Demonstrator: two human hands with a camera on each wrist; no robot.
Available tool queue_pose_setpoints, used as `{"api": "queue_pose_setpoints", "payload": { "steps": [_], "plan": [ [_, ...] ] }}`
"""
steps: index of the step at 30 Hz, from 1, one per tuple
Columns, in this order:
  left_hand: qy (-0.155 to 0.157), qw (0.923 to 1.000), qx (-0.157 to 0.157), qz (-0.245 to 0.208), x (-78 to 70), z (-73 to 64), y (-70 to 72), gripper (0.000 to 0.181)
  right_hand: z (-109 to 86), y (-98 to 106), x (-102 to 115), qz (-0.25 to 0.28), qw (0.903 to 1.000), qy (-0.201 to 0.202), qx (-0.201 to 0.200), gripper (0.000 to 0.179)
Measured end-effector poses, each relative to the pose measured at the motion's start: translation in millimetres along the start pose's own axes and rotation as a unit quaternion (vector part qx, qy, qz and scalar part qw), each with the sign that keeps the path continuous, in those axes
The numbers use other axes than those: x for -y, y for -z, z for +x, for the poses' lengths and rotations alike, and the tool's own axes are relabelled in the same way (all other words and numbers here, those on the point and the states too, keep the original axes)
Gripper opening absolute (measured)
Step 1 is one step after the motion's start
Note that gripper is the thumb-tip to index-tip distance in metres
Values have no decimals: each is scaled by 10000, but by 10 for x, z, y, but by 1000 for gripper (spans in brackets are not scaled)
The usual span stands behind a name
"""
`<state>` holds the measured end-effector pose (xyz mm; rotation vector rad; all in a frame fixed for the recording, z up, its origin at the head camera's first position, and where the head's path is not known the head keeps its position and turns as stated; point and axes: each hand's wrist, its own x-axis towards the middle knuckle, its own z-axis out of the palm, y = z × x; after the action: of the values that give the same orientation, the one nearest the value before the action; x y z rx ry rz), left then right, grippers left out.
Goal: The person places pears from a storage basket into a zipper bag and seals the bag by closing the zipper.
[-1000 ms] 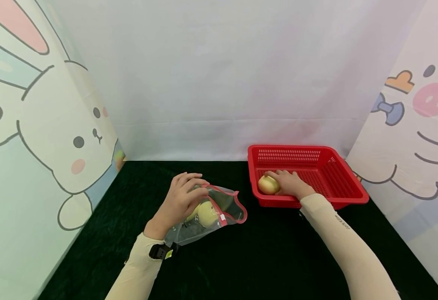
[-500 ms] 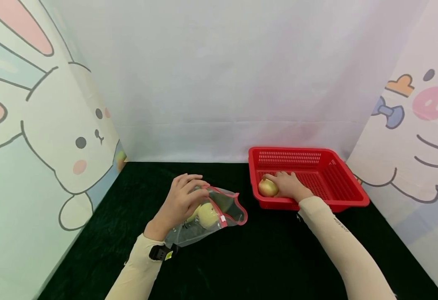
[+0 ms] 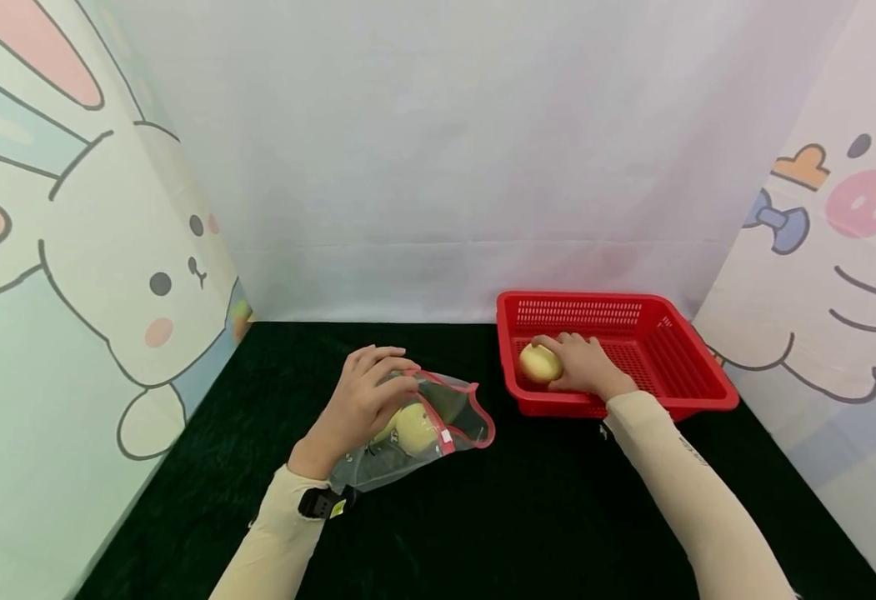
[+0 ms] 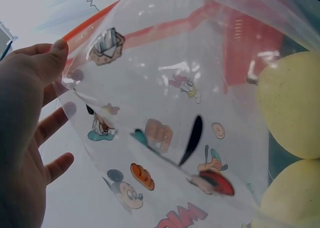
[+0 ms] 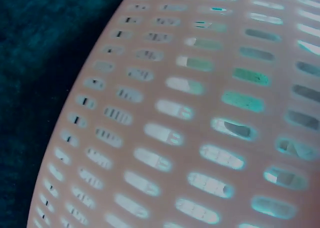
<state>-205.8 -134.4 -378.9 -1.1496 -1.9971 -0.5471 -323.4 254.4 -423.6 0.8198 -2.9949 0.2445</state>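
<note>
My left hand (image 3: 366,404) pinches the rim of a clear zip bag (image 4: 165,102) with a red edge and printed cartoon figures. Thumb and forefinger hold that edge in the left wrist view, while the other fingers stay spread. Inside the bag lie round pale yellow pears (image 4: 292,105), at least two. At the left end of a red slotted basket (image 3: 678,362), my right hand (image 3: 583,367) grips another pale yellow pear (image 3: 538,364), thumb on the near side and fingers over its top. In the right wrist view the basket's slotted wall hides this hand.
A dark green cloth (image 3: 498,517) covers the table. Behind it hangs a white curtain (image 3: 422,167), and cartoon-printed panels stand at both sides. The basket's raised rim surrounds my right hand.
The right hand has shifted slightly right and up with the pear, which has turned in its fingers. The left hand and the bag stay in place.
</note>
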Motion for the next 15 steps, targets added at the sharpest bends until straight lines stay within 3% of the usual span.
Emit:
{"api": "queue_pose_setpoints", "payload": {
  "steps": [15],
  "plan": [
    [23, 10000, 20, -76, 2, 4, -3, 35, -141, 259, 104, 21, 9974, 145, -702, 75]
  ]
}}
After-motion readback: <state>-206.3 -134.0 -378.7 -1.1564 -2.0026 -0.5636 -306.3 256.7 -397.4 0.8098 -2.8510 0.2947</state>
